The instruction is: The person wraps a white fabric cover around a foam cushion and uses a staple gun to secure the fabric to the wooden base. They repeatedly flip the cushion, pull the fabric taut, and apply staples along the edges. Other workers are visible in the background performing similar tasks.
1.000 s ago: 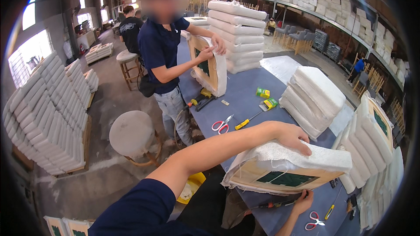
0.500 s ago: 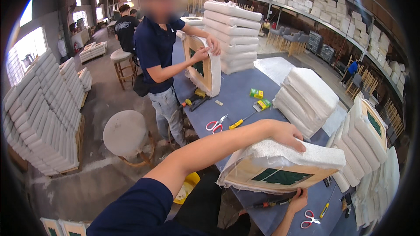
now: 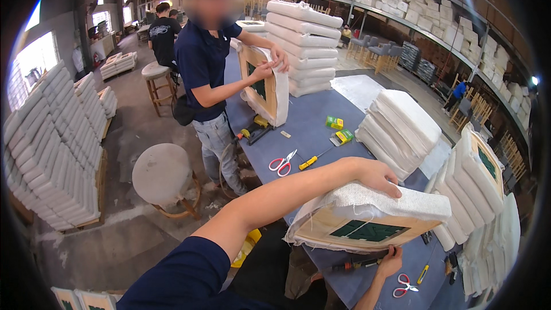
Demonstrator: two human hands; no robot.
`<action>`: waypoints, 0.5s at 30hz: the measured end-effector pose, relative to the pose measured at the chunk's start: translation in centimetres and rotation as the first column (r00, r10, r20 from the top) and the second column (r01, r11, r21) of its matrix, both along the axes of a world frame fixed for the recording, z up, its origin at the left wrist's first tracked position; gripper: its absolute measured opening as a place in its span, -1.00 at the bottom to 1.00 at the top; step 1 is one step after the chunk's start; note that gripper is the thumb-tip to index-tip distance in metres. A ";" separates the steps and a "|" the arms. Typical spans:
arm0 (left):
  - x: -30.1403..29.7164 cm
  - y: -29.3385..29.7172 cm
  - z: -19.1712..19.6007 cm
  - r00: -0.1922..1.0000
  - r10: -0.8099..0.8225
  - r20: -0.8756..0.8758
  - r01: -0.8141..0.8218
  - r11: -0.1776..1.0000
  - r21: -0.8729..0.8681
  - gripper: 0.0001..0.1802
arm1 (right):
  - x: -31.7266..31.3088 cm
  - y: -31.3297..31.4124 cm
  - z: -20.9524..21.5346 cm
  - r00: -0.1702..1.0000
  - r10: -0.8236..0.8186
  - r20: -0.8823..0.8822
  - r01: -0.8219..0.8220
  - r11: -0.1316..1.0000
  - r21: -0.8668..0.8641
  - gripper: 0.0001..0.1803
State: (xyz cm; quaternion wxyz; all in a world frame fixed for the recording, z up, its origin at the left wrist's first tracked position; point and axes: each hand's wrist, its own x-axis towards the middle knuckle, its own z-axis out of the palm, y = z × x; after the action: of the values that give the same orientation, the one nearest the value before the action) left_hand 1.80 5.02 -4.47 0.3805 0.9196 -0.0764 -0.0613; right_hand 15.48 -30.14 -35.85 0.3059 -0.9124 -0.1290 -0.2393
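An upholstered seat cushion (image 3: pixel 413 205), cream fabric over a wooden frame with a dark green woven panel in its underside, stands tilted on the blue-grey table. My left hand (image 3: pixel 376 177) reaches across and grips its upper edge, fingers curled over the fabric. Beneath it, my right hand (image 3: pixel 391 262) pinches the lower edge of the cushion, fabric and frame meeting at the fingertips. A dark tool with a red end (image 3: pixel 350 265) lies under that edge, partly hidden. Loose threads hang from the cushion's fabric rim.
Red-handled scissors (image 3: pixel 282 165), a yellow screwdriver (image 3: pixel 310 162) and small green-yellow boxes (image 3: pixel 334 122) lie on the table (image 3: pixel 321 109). Cushion stacks (image 3: pixel 396 132) stand right. Opposite, a co-worker (image 3: pixel 198 63) holds another cushion (image 3: pixel 267 89). A round stool (image 3: pixel 163 173) stands left.
The whole view has shifted slightly. Both hands keep their places on the cushion, which is held at the same tilt.
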 end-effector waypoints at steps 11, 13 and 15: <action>1.1 0.0 0.1 0.996 -0.019 0.083 0.020 1.000 -0.011 -0.18 | -3.5 0.2 0.2 0.943 0.276 -0.189 -0.201 0.919 0.339 0.19; 2.4 0.7 -1.5 0.999 0.008 0.032 -0.009 1.000 0.015 -0.13 | -3.2 -0.6 -1.2 0.951 0.261 -0.168 -0.218 0.947 0.234 0.29; 1.4 0.2 -1.0 0.996 0.061 -0.071 -0.057 0.997 0.057 -0.19 | -4.0 -0.4 -0.1 0.920 0.338 -0.199 -0.288 0.926 0.242 0.32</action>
State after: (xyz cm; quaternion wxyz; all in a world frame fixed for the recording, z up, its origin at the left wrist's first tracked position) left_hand 3.16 5.25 -5.43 0.3591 0.9288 -0.0334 -0.0855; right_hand 11.52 -30.56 -35.94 0.4474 -0.8646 -0.2108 -0.0883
